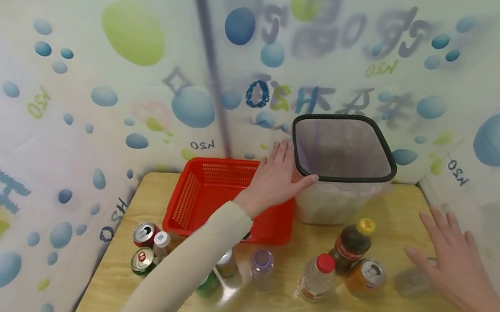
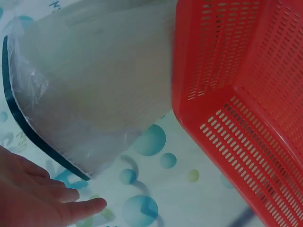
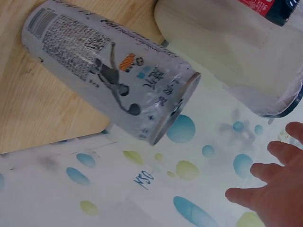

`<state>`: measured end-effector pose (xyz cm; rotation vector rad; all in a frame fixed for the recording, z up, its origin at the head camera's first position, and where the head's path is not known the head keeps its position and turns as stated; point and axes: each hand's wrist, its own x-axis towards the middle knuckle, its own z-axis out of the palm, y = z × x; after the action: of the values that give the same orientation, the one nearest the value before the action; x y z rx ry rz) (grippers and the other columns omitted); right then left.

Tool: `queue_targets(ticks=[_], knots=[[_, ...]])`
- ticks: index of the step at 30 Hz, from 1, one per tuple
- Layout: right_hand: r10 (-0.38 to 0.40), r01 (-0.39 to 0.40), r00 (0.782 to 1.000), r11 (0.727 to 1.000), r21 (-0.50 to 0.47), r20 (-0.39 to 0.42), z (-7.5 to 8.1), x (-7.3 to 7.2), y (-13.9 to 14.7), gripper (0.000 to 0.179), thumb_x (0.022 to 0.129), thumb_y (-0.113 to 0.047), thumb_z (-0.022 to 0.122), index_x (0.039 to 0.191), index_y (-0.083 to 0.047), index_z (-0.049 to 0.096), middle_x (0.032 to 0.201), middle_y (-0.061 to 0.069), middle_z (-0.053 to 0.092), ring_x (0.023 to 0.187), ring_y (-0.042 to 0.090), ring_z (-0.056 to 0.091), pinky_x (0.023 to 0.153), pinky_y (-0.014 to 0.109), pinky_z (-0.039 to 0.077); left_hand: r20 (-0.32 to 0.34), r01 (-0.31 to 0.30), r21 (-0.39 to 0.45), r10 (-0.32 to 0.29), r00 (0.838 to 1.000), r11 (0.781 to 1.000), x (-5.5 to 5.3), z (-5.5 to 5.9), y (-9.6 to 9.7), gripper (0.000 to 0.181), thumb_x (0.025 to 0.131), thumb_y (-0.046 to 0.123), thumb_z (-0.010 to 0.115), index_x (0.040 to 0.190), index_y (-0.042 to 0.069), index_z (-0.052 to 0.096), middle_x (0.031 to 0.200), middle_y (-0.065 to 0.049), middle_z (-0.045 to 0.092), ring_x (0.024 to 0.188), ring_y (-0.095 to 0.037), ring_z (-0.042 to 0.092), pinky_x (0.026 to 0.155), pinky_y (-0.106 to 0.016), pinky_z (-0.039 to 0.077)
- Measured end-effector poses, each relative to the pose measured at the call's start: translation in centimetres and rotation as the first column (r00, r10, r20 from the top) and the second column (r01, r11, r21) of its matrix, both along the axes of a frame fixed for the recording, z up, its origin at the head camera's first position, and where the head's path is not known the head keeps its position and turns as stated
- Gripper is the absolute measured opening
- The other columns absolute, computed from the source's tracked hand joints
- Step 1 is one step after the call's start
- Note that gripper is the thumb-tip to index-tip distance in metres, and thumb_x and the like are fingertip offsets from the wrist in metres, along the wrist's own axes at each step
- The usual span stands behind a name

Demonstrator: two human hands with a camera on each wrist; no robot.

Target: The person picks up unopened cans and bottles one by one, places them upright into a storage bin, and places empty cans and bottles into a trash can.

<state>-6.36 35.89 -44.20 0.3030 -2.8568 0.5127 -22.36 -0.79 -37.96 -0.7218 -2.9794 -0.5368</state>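
Observation:
My left hand (image 1: 275, 180) reaches over the red plastic basket (image 1: 184, 197), fingers extended, beside the left rim of a lined waste bin (image 1: 333, 202). Whether it touches that rim I cannot tell. In the left wrist view, the left fingers (image 2: 61, 210) lie near the bin's dark rim, holding nothing. My right hand (image 1: 454, 264) is spread above a grey drink can (image 1: 412, 282) at the right, which it partly hides. The right wrist view shows this printed can (image 3: 113, 71) upright on the table, apart from the spread fingers (image 3: 248, 195).
Between the hands stand a cola bottle (image 1: 351, 246), a red-capped bottle (image 1: 316, 278), an orange can (image 1: 366, 278) and a purple-capped bottle (image 1: 262, 267). Left are a red can (image 1: 145, 235), a green can (image 1: 143, 261) and a white-capped bottle (image 1: 162, 243). A patterned wall (image 1: 72, 118) borders the table.

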Motion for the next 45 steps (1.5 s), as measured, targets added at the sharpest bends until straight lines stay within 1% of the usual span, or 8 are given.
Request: queue_targets(ticks=[8, 15, 23, 27, 30, 33, 42, 45], knots=[[-0.042, 0.041, 0.999, 0.999, -0.033, -0.026, -0.3, -0.2, 0.7, 0.072, 0.106, -0.030, 0.056, 0.158, 0.010, 0.025, 0.165, 0.034, 0.015, 0.150, 0.060, 0.008, 0.112, 0.081, 0.007, 0.029, -0.002, -0.010, 0.003, 1.000, 1.000, -0.5, -0.7, 0.9, 0.102, 0.098, 0.074, 0.041, 0.166, 0.004, 0.011, 0.174, -0.011, 0.004, 0.159, -0.032, 0.011, 0.123, -0.057, 0.023], [-0.044, 0.039, 0.999, 0.971, -0.235, -0.020, -1.0, 0.7, 2.5, 0.065, 0.110, -0.019, 0.044, 0.161, 0.008, 0.015, 0.166, 0.035, 0.008, 0.153, 0.055, -0.003, 0.123, 0.060, -0.007, 0.040, -0.009, -0.008, 0.009, 0.999, 1.000, -0.4, -0.9, 1.6, 0.099, 0.100, 0.072, 0.041, 0.166, 0.003, 0.012, 0.174, -0.011, 0.004, 0.159, -0.030, 0.010, 0.123, -0.057, 0.022], [-0.058, 0.047, 0.998, 0.892, -0.450, -0.012, -2.4, 2.0, 3.8, 0.059, 0.112, -0.018, 0.030, 0.167, -0.011, 0.010, 0.172, 0.017, 0.004, 0.150, 0.001, 0.003, 0.118, 0.020, -0.004, 0.043, -0.005, 0.016, 0.004, 0.999, 1.000, -0.4, -0.9, 1.9, 0.096, 0.102, 0.067, 0.043, 0.165, 0.003, 0.012, 0.174, -0.012, 0.005, 0.159, -0.032, 0.012, 0.122, -0.055, 0.024], [-0.084, 0.095, 0.995, 0.869, -0.485, 0.046, -3.1, 2.5, 4.0, 0.060, 0.113, -0.025, 0.029, 0.168, -0.016, 0.007, 0.172, 0.017, 0.003, 0.156, 0.030, 0.002, 0.125, 0.047, -0.006, 0.049, -0.003, 0.020, 0.002, 0.999, 1.000, -0.4, -0.9, 1.9, 0.096, 0.102, 0.066, 0.044, 0.165, 0.002, 0.011, 0.174, -0.012, 0.005, 0.159, -0.032, 0.012, 0.123, -0.054, 0.024], [-0.102, 0.145, 0.988, 0.859, -0.492, 0.114, -3.6, 2.8, 4.0, 0.063, 0.113, -0.033, 0.031, 0.168, -0.019, 0.004, 0.171, 0.022, 0.001, 0.145, 0.067, 0.006, 0.115, 0.076, -0.003, 0.058, -0.006, 0.025, 0.004, 0.998, 1.000, -0.4, -0.9, 1.8, 0.096, 0.102, 0.066, 0.045, 0.166, 0.003, 0.011, 0.174, -0.011, 0.003, 0.159, -0.031, 0.012, 0.123, -0.054, 0.023], [-0.124, 0.185, 0.980, 0.857, -0.481, 0.156, -4.3, 3.1, 3.9, 0.066, 0.113, -0.037, 0.034, 0.168, -0.019, 0.004, 0.169, 0.027, 0.002, 0.132, 0.079, 0.014, 0.106, 0.086, 0.004, 0.075, -0.006, 0.035, 0.003, 0.997, 0.999, -0.4, -1.0, 1.9, 0.097, 0.102, 0.067, 0.045, 0.166, 0.004, 0.009, 0.174, -0.010, 0.001, 0.159, -0.031, 0.011, 0.123, -0.055, 0.022], [-0.108, 0.150, 0.988, 0.862, -0.484, 0.113, -5.5, 3.4, 3.4, 0.065, 0.113, -0.033, 0.039, 0.168, -0.015, 0.009, 0.170, 0.024, 0.006, 0.154, 0.046, 0.001, 0.121, 0.065, -0.007, 0.083, -0.009, 0.041, 0.005, 0.997, 0.999, -0.3, -1.0, 1.9, 0.096, 0.102, 0.067, 0.044, 0.166, 0.005, 0.008, 0.174, -0.009, 0.000, 0.159, -0.031, 0.011, 0.123, -0.054, 0.022], [-0.117, 0.151, 0.988, 0.878, -0.454, 0.102, -4.9, 3.4, 2.5, 0.069, 0.111, -0.030, 0.045, 0.167, -0.010, 0.011, 0.170, 0.025, 0.006, 0.154, 0.052, 0.002, 0.121, 0.066, -0.006, 0.075, -0.011, 0.033, 0.008, 0.997, 0.999, -0.3, -1.0, 1.8, 0.097, 0.102, 0.067, 0.044, 0.166, 0.005, 0.008, 0.174, -0.009, 0.001, 0.159, -0.031, 0.012, 0.123, -0.054, 0.022]])
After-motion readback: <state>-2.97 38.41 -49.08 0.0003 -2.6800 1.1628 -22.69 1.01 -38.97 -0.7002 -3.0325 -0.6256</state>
